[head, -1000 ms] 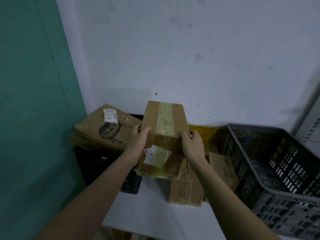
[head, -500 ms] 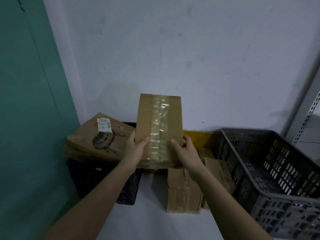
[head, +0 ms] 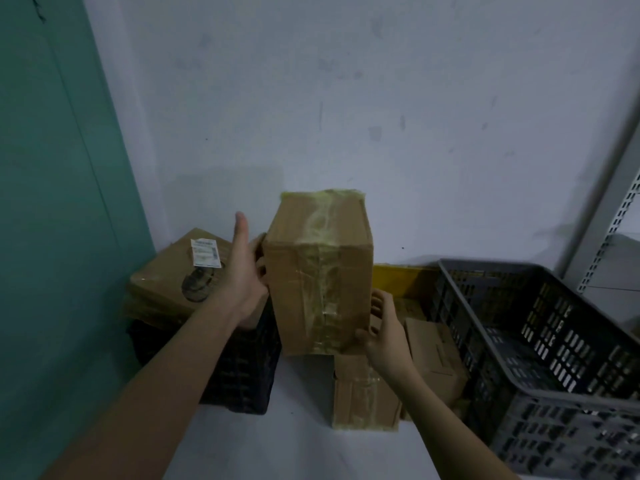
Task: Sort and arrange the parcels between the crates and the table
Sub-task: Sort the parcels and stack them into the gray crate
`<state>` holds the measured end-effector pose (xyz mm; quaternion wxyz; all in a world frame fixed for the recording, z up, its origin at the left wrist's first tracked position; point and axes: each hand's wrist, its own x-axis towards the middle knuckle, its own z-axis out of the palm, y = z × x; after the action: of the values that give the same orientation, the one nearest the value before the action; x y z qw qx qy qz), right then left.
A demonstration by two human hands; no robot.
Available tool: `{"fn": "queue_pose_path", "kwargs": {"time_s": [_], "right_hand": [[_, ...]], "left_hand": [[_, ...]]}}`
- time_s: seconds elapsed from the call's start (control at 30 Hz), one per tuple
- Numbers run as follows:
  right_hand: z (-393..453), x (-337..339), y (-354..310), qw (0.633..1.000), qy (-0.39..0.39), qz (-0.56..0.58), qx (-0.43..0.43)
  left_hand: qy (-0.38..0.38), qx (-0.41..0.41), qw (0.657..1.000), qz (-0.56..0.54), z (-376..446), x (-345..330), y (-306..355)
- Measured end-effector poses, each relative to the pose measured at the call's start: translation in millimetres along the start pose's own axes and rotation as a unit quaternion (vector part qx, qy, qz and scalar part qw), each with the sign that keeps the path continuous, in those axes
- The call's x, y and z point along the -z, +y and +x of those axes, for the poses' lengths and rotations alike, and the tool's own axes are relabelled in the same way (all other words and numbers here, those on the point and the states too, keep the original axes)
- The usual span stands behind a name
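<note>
I hold a tall taped cardboard parcel (head: 320,271) upright above the white table (head: 294,441). My left hand (head: 247,271) presses its left side, thumb sticking up. My right hand (head: 382,327) grips its lower right corner. Under it stands a smaller taped parcel (head: 363,393) on the table, with another brown parcel (head: 433,358) to its right. A flat labelled parcel (head: 176,275) lies on top of a black crate (head: 239,372) at the left. A grey crate (head: 554,358) stands at the right.
A yellow crate (head: 401,278) sits against the white wall behind the parcels. A teal wall closes off the left side. A metal shelf upright (head: 620,220) rises at the far right.
The parcel has been turned in my hands and raised, so a narrower taped face points at me. My left thumb has lifted off it; my right hand has slid down to the lower corner.
</note>
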<state>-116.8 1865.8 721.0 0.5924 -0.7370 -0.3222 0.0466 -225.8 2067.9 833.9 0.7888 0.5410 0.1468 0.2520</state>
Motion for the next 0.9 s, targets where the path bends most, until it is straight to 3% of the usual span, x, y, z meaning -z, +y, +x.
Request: {"fn": "queue_pose_path", "kwargs": {"time_s": [0.07, 0.17, 0.27, 0.33, 0.4, 0.5, 0.6, 0.7, 0.9], "right_hand": [[-2, 2, -1, 0.999, -0.032, 0.018, -0.014], [-1, 7, -13, 0.979, -0.043, 0.172, -0.096], [2, 11, -24, 0.934, -0.063, 0.293, -0.195], [6, 11, -23, 0.918, -0.104, 0.324, -0.206], [9, 8, -23, 0.935, -0.109, 0.287, -0.181], [9, 7, -22, 0.979, -0.061, 0.171, -0.087], [7, 3, -18, 0.988, -0.065, 0.136, -0.023], [5, -2, -20, 0.988, -0.067, 0.141, -0.010], [6, -14, -29, 0.990, -0.122, 0.063, 0.022]], "left_hand": [[0.004, 0.032, 0.993, 0.116, -4, 3, 3], [-0.015, 0.032, 0.984, 0.173, -11, 5, -1], [-0.100, 0.006, 0.975, 0.196, -18, 24, -12], [-0.176, -0.027, 0.952, 0.250, -21, 37, -24], [-0.210, -0.030, 0.940, 0.268, -23, 46, -32], [-0.203, -0.004, 0.964, 0.174, -28, 49, -39], [-0.142, 0.058, 0.987, 0.037, -34, 44, -38], [-0.126, 0.084, 0.988, -0.036, -36, 45, -30], [-0.049, 0.097, 0.993, 0.039, -29, 51, -34]]}}
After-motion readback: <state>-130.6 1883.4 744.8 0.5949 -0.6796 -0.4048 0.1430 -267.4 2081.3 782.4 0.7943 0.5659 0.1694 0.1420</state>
